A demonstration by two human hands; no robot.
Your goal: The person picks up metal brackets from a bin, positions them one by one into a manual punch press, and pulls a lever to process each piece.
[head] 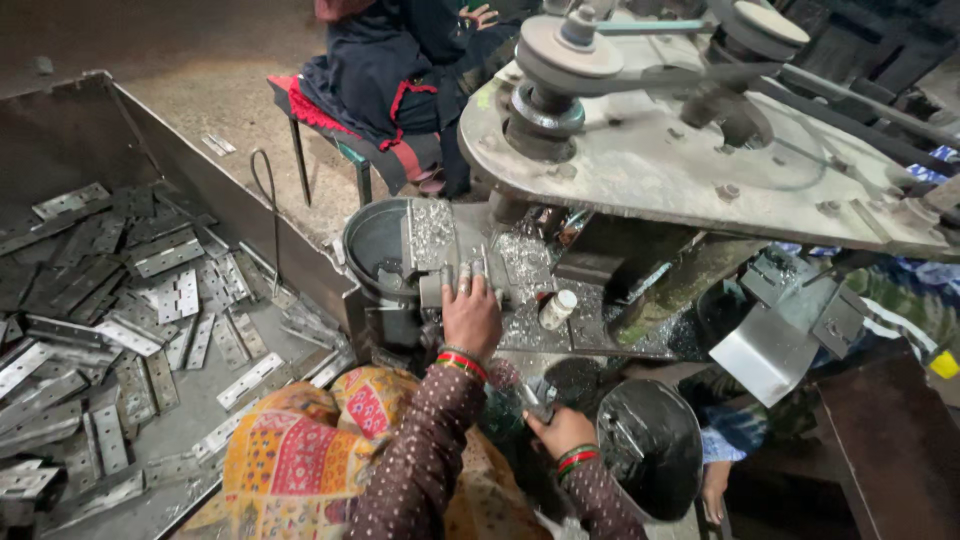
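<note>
Our left hand (pixel 471 318) presses flat, fingers (pixel 464 280) stretched, on a metal hinge plate (pixel 445 289) lying crosswise on the worktop (pixel 520 262). Our right hand (pixel 562 432) grips a small metal piece (pixel 532 399) pointing up-left.

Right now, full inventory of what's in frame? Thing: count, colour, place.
Hinge plates: many, too many to count, grey metal, heaped in the bin at left.
Metal bin: one, dark grey, left side.
Machine table: one, grey plate with pulleys and a belt, top right.
Bucket: one, dark, under the machine's left end.
Small bottle: one, white, lying on the swarf-covered bed.
Round container: one, black, bottom centre-right.
Stool: one, red cushion, top centre, with another person seated on it.
Patterned cloth: one, yellow and red, on the lap.
Left hand: resting on the workpiece at the machine.
Right hand: gripping a small metal part.
</note>
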